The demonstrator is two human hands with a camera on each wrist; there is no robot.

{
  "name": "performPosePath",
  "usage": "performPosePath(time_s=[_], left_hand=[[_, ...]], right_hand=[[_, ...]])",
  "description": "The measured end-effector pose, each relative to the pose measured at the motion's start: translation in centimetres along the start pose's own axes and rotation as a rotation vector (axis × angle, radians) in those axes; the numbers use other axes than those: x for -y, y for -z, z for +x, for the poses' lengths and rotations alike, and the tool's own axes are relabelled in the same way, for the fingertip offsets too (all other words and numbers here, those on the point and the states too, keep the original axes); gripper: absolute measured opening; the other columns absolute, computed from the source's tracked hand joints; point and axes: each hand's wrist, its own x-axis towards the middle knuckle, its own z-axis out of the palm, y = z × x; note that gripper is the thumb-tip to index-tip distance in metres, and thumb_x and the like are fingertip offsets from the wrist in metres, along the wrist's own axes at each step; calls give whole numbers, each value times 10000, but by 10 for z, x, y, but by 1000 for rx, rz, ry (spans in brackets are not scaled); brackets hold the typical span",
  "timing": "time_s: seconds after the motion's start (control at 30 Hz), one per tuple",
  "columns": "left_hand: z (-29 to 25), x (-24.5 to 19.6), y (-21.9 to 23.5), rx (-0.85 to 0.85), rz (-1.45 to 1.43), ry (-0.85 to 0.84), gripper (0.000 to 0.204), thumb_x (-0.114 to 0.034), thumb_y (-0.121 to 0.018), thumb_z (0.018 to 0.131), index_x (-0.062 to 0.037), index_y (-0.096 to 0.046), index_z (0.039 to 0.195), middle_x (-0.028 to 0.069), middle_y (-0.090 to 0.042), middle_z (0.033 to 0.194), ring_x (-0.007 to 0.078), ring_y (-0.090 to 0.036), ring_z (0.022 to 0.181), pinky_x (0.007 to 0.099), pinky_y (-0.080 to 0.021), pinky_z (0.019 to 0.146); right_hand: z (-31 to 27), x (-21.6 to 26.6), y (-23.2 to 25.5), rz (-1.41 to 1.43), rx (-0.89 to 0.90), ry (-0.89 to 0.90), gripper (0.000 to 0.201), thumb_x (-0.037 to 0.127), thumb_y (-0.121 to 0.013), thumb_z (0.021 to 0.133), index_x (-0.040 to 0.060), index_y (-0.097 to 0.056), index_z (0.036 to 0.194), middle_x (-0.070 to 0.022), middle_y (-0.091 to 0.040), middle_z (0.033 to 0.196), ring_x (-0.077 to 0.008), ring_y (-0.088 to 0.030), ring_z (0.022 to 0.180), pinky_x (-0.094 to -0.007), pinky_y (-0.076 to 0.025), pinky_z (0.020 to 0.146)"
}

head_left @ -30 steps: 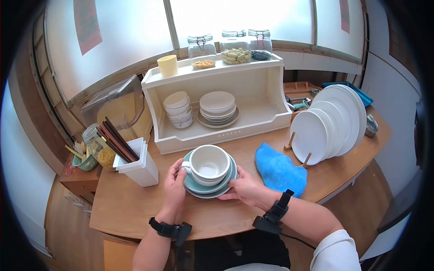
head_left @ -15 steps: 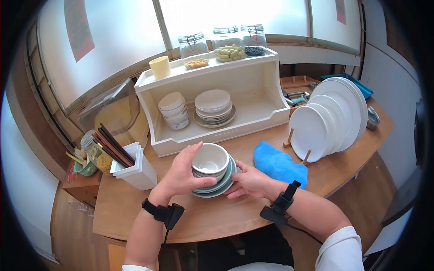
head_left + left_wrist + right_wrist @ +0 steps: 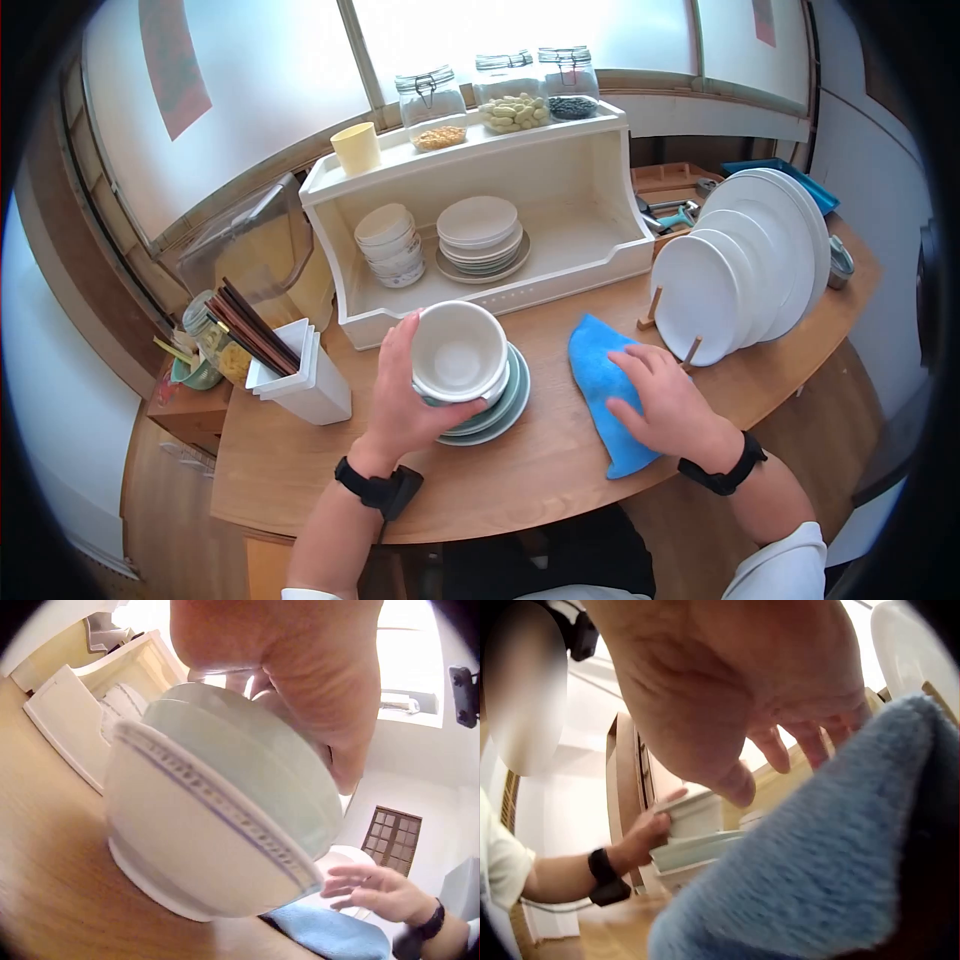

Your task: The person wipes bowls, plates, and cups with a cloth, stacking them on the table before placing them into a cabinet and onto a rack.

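In the head view my left hand (image 3: 400, 400) grips a white cup (image 3: 460, 350), thumb along its near side and fingers around its left side. The cup sits atop a stack of pale green and white dishes (image 3: 510, 415) on the table. From the left wrist, a pale green bowl (image 3: 240, 750) shows nested in a white bowl with a patterned rim (image 3: 202, 832), under that hand. My right hand (image 3: 675, 410) hovers over a fluffy blue cloth (image 3: 595, 370), fingers spread and loosely bent. The right wrist view shows its fingertips close beyond the cloth (image 3: 817, 862).
A white shelf (image 3: 500, 296) behind holds stacked bowls (image 3: 390, 245) and plates (image 3: 478, 222), with glass jars (image 3: 515, 100) and a yellow cup (image 3: 356, 148) on top. Chopsticks stand in a white holder (image 3: 315, 385) at left. White plates (image 3: 700, 300) stand in a rack at right.
My right hand has left the dish stack and moved right, over the blue cloth. The left hand has shifted from the dishes' left side up onto the cup. The cloth's near end now reaches closer.
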Motion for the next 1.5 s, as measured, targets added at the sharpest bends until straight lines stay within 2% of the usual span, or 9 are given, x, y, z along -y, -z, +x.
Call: performPosePath(time_s=[0.17, 0.37, 0.5, 0.7, 0.9, 1.0, 1.23, 1.3, 1.5], left_hand=[[-10, -18, 14, -213, -34, -225, 1194, -272, -916, 582, -48, -143, 1465, 203, -307, 1442, 334, -406, 1288, 448, -364, 1054], [-44, -52, 20, -195, -161, -276, 1280, -299, -925, 564, -63, -47, 1466, 250, -309, 1418, 350, -438, 1259, 476, -390, 1028], [-61, -70, 15, -142, -209, -186, 1273, -296, -936, 519, -34, -101, 1444, 234, -336, 1400, 336, -457, 1245, 465, -420, 1001], [-74, -74, 16, 489, -333, -18, 1093, -368, -924, 536, -9, -338, 1386, 199, -424, 1331, 348, -487, 1197, 433, -402, 1003], [-74, -89, 14, 104, -319, -248, 993, -417, -869, 614, -25, -346, 1362, 242, -435, 1292, 402, -505, 1121, 469, -442, 937], [-72, -96, 18, 202, -151, -367, 1031, -470, -838, 655, -11, -280, 1390, 295, -409, 1290, 397, -508, 1106, 467, -492, 852], [-69, -107, 31, 282, -207, -179, 956, -340, -855, 643, 2, -337, 1370, 255, -452, 1301, 431, -484, 1163, 480, -389, 1007], [-79, -88, 23, 321, -469, 39, 1025, -353, -872, 621, 37, -311, 1386, 238, -452, 1321, 388, -487, 1181, 476, -369, 1022], [-88, -84, 19, 81, -392, -172, 1059, -337, -864, 644, 44, -234, 1406, 280, -452, 1287, 425, -499, 1136, 525, -415, 948]], right_hand=[[-12, -1, -10, -232, 254, -156, 639, 263, -732, 762, 88, -477, 1321, -292, -462, 1254, -489, -493, 1058, -485, -457, 908], [-5, -1, -9, -28, 276, -128, 446, 29, -653, 806, 73, -517, 1228, -199, -565, 1133, -318, -578, 956, -390, -490, 848], [-2, 48, 4, 861, -193, -302, 422, 34, -624, 855, 27, -477, 1250, -129, -606, 1064, -181, -584, 986, -302, -472, 839], [2, 105, -3, 378, -203, 324, 329, 50, -656, 794, 38, -592, 1116, -153, -625, 1026, -291, -623, 860, -363, -517, 745], [5, 114, 1, 226, 184, 524, 270, 121, -652, 793, 24, -593, 1038, -114, -632, 939, -255, -625, 850, -323, -500, 782], [5, 103, -8, 657, 644, 199, 215, 81, -616, 869, 7, -580, 1068, -99, -632, 921, -236, -629, 825, -292, -505, 741], [-12, 91, -33, 1791, 721, -434, 320, 133, -572, 945, -12, -518, 1226, -58, -614, 1121, -109, -578, 1028, -256, -467, 885], [-15, 93, -12, 1881, 658, -411, 374, 149, -551, 962, -21, -470, 1285, -81, -577, 1203, -130, -556, 1099, -269, -442, 948], [-21, 90, 14, 1160, -55, -47, 516, 29, -668, 851, -37, -439, 1309, -168, -553, 1280, -263, -549, 1177, -392, -424, 1010]])
